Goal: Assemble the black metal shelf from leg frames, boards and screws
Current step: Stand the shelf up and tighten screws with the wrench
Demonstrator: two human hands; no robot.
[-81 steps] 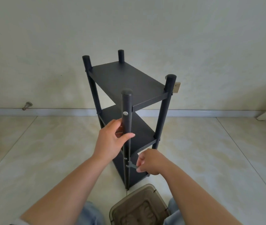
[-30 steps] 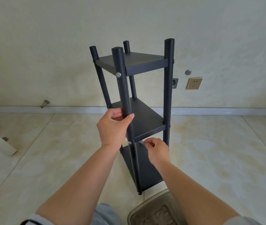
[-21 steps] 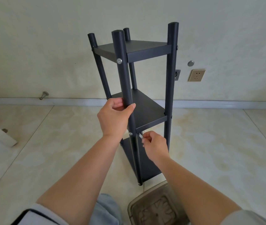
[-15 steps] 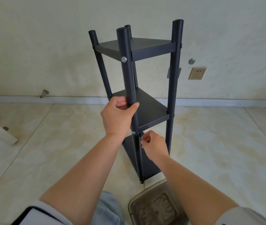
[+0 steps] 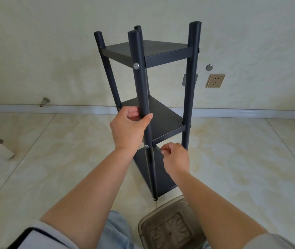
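Black shelf [image 5: 163, 51] upright on the tiled floor [image 5: 251, 168], close to the wall, three boards fixed between four round legs. Left hand [image 5: 128, 128] wrapped around the nearest leg [image 5: 139, 78], just above the middle board [image 5: 161, 115]. Right hand [image 5: 175, 157] lower down, just right of that leg and under the middle board's front edge, fingers curled and pinching something small and thin, too hidden to name. Silver screw [image 5: 136, 65] at the top board joint, another screw [image 5: 146, 146] beside the left wrist. Brownish plastic container [image 5: 168, 229] on the floor at the near edge. Wall socket [image 5: 215, 80] right of the shelf.
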